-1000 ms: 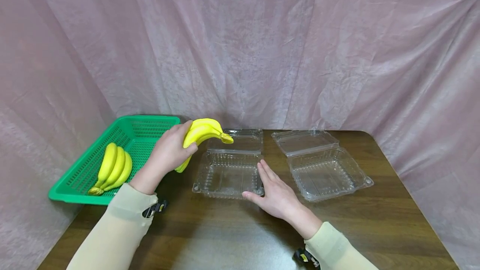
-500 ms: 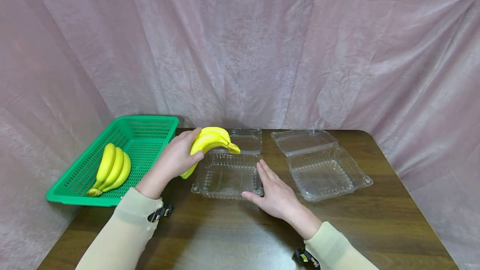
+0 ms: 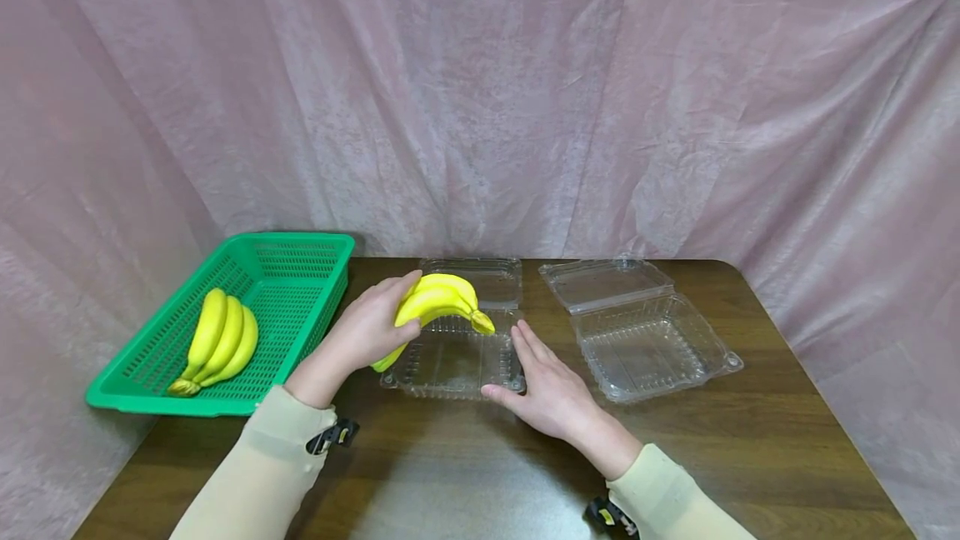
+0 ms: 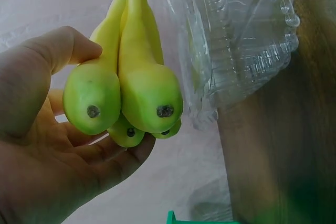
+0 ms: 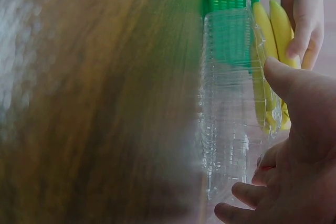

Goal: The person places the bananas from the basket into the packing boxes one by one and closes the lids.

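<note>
My left hand [image 3: 367,322] grips a yellow banana bunch [image 3: 444,297] from its left side, holding it over the near clear plastic clamshell box [image 3: 453,369]. The stem end points right and slightly down. In the left wrist view, the green-tipped ends of the bananas [image 4: 149,98] face the camera, with the thumb on one side and fingers beneath. My right hand [image 3: 557,397] lies along the box's right side, fingers extended and thumb at the front corner. Its thumb [image 5: 281,74] is at the box's rim in the right wrist view. The box's lid [image 3: 480,277] lies folded back.
A green perforated basket [image 3: 311,327] stands on the left with another banana bunch [image 3: 223,342] in it. To the right sits a second clamshell box [image 3: 648,348], lid laid back. Everything is on a brown wooden table [image 3: 795,448], with a pink curtain [image 3: 480,90] behind.
My left hand has carried the banana bunch right and lower, from beside the box to over it. My right hand has stayed at the box's side.
</note>
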The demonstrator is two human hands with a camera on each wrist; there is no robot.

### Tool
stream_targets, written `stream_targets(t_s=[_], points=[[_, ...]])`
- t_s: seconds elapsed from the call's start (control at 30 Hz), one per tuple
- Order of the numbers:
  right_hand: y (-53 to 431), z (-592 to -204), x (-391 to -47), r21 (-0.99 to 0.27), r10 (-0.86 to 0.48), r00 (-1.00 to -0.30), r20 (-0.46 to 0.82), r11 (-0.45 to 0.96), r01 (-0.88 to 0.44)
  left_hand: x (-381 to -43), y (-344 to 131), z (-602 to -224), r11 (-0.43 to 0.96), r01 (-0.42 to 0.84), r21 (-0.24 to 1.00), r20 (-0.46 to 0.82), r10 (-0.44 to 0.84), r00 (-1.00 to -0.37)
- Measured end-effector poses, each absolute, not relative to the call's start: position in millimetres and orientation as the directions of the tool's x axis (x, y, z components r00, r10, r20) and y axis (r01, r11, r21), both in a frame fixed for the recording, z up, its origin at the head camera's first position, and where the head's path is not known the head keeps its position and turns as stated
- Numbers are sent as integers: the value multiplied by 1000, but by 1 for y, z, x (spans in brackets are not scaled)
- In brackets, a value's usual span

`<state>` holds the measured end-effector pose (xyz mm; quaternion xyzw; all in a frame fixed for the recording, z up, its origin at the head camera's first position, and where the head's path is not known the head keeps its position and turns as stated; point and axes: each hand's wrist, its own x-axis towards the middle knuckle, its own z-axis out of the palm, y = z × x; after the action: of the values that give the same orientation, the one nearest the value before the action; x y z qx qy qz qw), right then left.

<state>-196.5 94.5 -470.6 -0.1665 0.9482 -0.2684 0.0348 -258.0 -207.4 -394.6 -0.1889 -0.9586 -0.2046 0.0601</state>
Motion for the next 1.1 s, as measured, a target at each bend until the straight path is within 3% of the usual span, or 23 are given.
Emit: stream_targets(t_s=[0.67,1.1], points=[[93,-470,-198,-535,-325,-946,9,797,-279,-263,-199,-404,797,465,386,178,430,-885],[97,-468,-199,-613,-345,-938,-10,744,-267,-269,-192,-410,764,516,387,176,489,-855]])
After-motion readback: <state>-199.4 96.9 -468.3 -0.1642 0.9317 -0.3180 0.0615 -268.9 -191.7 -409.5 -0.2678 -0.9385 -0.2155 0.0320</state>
